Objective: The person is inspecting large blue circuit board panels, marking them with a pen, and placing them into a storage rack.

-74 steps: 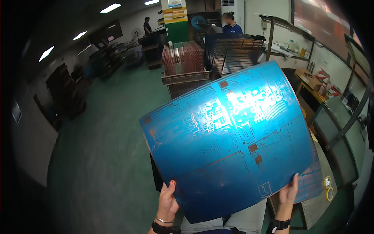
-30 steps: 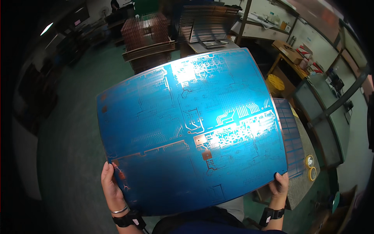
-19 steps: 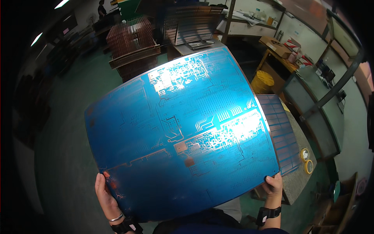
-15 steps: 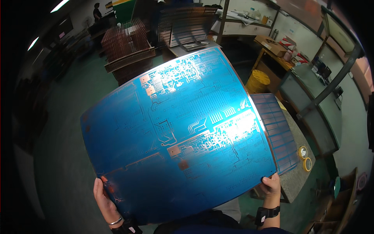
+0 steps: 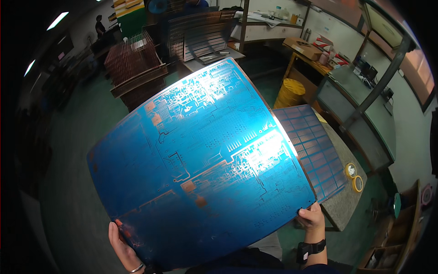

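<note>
Blue panel (image 5: 203, 160) in both hands (image 5: 313, 217) bears fine, unreadable markings (image 5: 196, 95).

A single wide fisheye view looks from the person's head, down and forward, its picture dark at the rim. The blue board (image 5: 196, 150) is near, across the middle; the grey table (image 5: 340, 215) lies to the right, and ceiling lights (image 5: 58, 21) show far left.

Panel (image 5: 196, 146): glossy blue, patterned with copper-coloured circuit traces and squares. Second sheet (image 5: 315, 148): blue grid lines dividing reddish-brown rectangles. Table (image 5: 338, 212): grey. Bin (image 5: 290, 93): yellow. Floor (image 5: 68, 182): green.
</note>
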Motion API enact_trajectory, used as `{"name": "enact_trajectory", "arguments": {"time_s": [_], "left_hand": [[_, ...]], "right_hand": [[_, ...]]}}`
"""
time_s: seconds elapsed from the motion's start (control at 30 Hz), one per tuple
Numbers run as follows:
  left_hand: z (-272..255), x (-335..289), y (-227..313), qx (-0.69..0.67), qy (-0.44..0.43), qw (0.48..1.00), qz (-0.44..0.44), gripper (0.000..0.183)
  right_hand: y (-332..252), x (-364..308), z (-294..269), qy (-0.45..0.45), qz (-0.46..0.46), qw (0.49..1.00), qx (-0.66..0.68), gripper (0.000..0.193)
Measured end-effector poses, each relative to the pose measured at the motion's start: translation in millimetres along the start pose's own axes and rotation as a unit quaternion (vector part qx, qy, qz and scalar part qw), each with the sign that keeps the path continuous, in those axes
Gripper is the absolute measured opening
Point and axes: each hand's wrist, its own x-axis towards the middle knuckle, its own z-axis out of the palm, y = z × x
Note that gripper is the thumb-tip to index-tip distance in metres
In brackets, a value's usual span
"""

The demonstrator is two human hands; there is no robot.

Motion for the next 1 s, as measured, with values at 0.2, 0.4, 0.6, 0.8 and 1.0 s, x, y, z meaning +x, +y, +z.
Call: {"name": "enact_trajectory", "arguments": {"time_s": [0.2, 0.4, 0.6, 0.8, 1.0], "left_hand": [[-6, 0, -3, 0.012, -0.001, 1.0, 0.006, 0.033], [-11, 2, -9, 0.001, -0.007, 1.0, 0.027, 0.031], [-20, 6, -16, 0.008, -0.025, 0.998, 0.049, 0.032], [-20, -4, -18, 0.066, -0.08, 0.985, 0.141, 0.032], [-17, -8, -17, 0.079, -0.095, 0.977, 0.174, 0.032]], "right_hand": [[-1, 1, 10, 0.008, -0.011, 1.0, -0.012, 0.069], [0, 0, 8, 0.0, 0.006, 1.0, -0.013, 0.068], [1, -1, 6, -0.012, 0.009, 1.0, -0.028, 0.066], [2, -2, 6, -0.018, 0.019, 0.999, -0.044, 0.064], [2, -1, 9, -0.018, 0.033, 0.998, -0.049, 0.065]]}}
